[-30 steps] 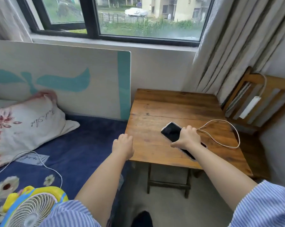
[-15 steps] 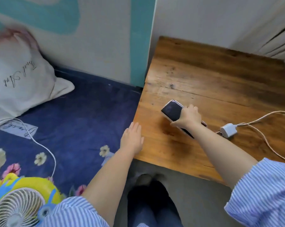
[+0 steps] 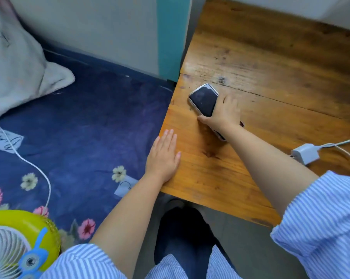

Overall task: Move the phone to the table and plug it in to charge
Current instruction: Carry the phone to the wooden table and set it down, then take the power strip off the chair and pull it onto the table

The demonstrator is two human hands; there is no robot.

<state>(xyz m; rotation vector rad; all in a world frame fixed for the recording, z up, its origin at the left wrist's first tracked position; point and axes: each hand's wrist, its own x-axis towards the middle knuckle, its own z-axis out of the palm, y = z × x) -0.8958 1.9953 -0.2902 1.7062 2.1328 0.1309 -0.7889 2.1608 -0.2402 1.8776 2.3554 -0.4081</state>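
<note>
A black-screened phone (image 3: 203,99) with a silver rim lies flat on the wooden table (image 3: 270,73) near its left edge. My right hand (image 3: 223,113) is curled over the phone's middle, thumb on one long side and fingers on the other; the phone's lower end pokes out under my wrist. My left hand (image 3: 164,156) rests flat, fingers together, on the table's left edge. A white charger plug (image 3: 305,153) with its white cable (image 3: 339,142) lies on the table at the right, apart from the phone.
Left of the table is a bed with a dark blue floral sheet (image 3: 85,125), a pale pillow (image 3: 15,63), a yellow and blue fan (image 3: 17,244) and a thin white cord (image 3: 35,168). A white and teal board (image 3: 129,35) stands behind the bed.
The view has dropped and closed in on the table. My right hand still holds the phone, now nearer the table's left edge. My left hand has opened from a fist and settled flat on the table edge.
</note>
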